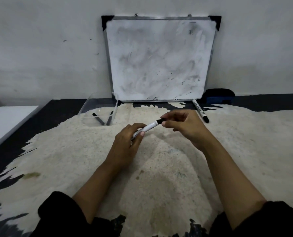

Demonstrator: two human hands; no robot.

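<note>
A white marker (150,127) with a black cap (160,120) is held above the cream fur rug (159,168), tilted up to the right. My left hand (127,142) grips the marker's white barrel. My right hand (181,124) pinches the black cap at the marker's upper end. A smudged whiteboard (160,60) leans upright against the wall behind my hands.
A second marker (200,110) lies on the rug to the right, below the board. A dark blue eraser (219,96) sits by the board's right corner. A clear plastic box (101,111) at the left holds two black markers. A white surface (5,122) lies far left.
</note>
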